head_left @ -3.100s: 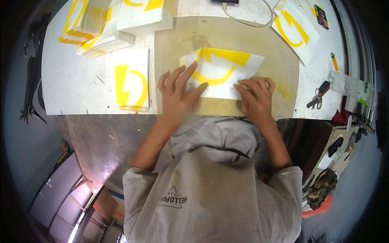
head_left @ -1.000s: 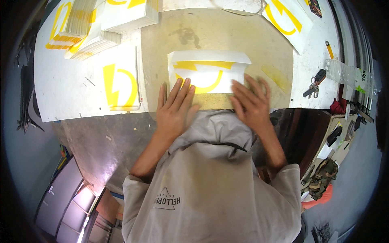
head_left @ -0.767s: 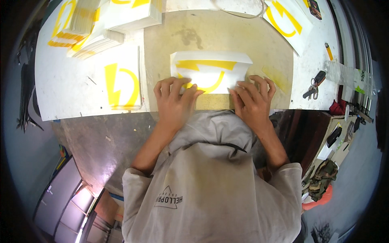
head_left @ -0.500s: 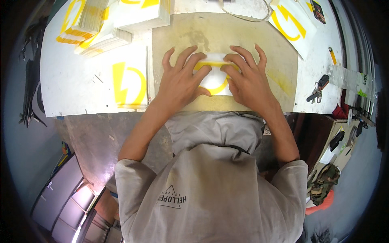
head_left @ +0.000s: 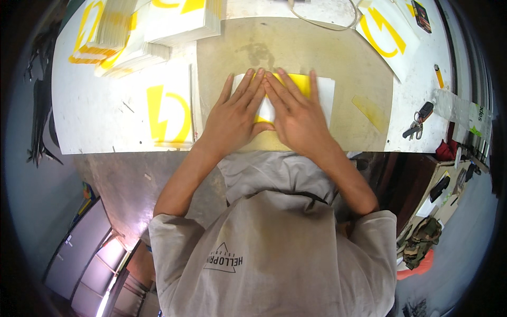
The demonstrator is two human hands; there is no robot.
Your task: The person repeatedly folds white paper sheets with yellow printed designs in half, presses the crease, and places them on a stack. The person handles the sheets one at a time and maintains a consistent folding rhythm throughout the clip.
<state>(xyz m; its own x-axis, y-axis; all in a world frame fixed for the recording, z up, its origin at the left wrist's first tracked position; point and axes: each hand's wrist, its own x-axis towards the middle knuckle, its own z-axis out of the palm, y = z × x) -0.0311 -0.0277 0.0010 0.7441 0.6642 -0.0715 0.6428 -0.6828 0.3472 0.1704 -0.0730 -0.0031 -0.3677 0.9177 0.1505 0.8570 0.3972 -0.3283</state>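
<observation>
Paper (head_left: 327, 98) was just lying on the mat (head_left: 301, 47), stacks (head_left: 182, 27) sat by its far left corner, keys (head_left: 416, 128) and lighter (head_left: 439, 76) off to its right.

There on your grey shirt (head_left: 296, 232) you've got dark capital lettering (head_left: 224, 261) with a pointed outline, upside down from here. Over at the table's (head_left: 90, 111) right, a clear plastic wrapper (head_left: 455, 108) shows short dark lettering (head_left: 480, 114) beside a green mark (head_left: 476, 131). Bold yellow signs stand on the paper in front of you (head_left: 325, 100), the left-hand paper (head_left: 170, 113), the right-hand sheet (head_left: 384, 34) and the stacks (head_left: 179, 24).
</observation>
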